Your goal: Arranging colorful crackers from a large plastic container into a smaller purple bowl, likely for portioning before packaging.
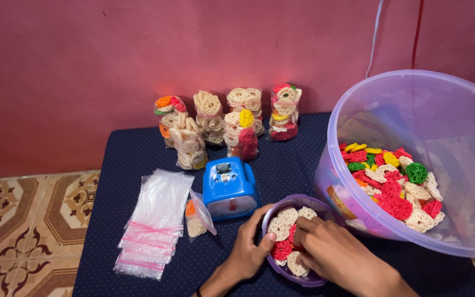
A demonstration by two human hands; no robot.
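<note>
A small purple bowl (287, 206) of round lattice crackers, white and red, sits at the front of the dark blue table. My left hand (248, 247) grips the bowl's left rim, thumb over the edge. My right hand (333, 253) reaches into the bowl, fingers curled down onto the crackers. Whether it pinches one is hidden. A partly filled small clear bag (198, 218) leans by a blue scale (229, 188) just left of the bowl.
A big translucent purple tub (413, 88) of coloured crackers stands at the right. Several filled cracker bags (237, 124) line the pink wall. A stack of empty zip bags (155, 220) lies at the left. Tiled floor (23, 220) lies beyond the table's left edge.
</note>
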